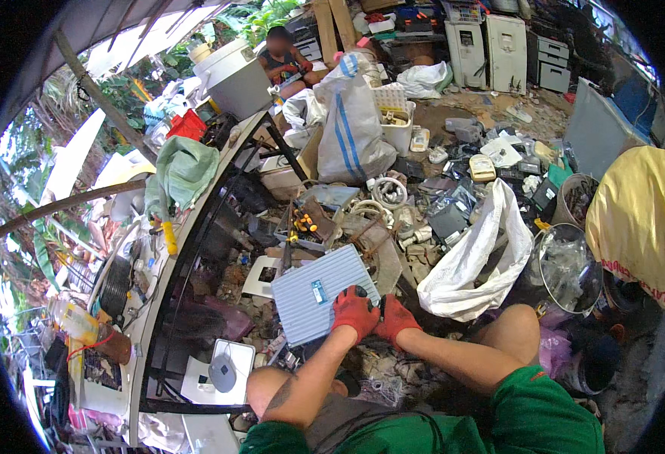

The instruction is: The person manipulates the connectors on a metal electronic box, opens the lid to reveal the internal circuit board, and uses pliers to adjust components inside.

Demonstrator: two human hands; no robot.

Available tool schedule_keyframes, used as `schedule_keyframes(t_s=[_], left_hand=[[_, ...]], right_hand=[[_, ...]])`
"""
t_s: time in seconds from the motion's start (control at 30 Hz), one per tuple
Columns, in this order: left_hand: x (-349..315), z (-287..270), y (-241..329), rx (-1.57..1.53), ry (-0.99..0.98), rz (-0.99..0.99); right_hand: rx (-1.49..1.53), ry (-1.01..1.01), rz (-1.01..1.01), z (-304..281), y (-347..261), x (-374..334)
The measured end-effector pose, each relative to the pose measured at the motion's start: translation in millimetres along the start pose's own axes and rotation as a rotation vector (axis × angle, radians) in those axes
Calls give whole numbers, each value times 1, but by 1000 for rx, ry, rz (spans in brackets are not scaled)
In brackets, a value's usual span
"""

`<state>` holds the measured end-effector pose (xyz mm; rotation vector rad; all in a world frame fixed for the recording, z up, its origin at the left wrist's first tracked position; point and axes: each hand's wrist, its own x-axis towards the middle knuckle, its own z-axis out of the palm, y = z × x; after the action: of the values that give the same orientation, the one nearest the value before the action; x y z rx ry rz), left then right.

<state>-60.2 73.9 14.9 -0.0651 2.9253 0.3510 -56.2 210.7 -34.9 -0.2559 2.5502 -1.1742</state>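
Note:
In front of me a flat, ribbed light-grey metal case [302,299] with a small blue-and-white label is held tilted above the scrap. My left hand [357,312], in a red glove with dark fingertips, is closed on its lower right part. Beside it, my right hand [397,322] in a matching glove is closed at the case's lower right corner, its fingertips partly hidden. Just beyond the case sits a tray of tools [306,227] with yellow-and-black handles. A white plastic frame [261,277] lies left of the case.
A white sack [453,291] lies at right, near a bucket [567,265] lined with clear plastic and a yellow sack [639,219]. A tall blue-striped sack [354,140] stands ahead. Left runs a black metal frame [167,303]. Another person [283,60] sits far back. Electronic scrap covers the ground.

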Motion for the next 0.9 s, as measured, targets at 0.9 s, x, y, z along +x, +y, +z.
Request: schedule_keyframes(t_s=[0.9], left_hand=[[-2,26,0,71,478,149]], right_hand=[[-165,45,-12,-58,7,47]])
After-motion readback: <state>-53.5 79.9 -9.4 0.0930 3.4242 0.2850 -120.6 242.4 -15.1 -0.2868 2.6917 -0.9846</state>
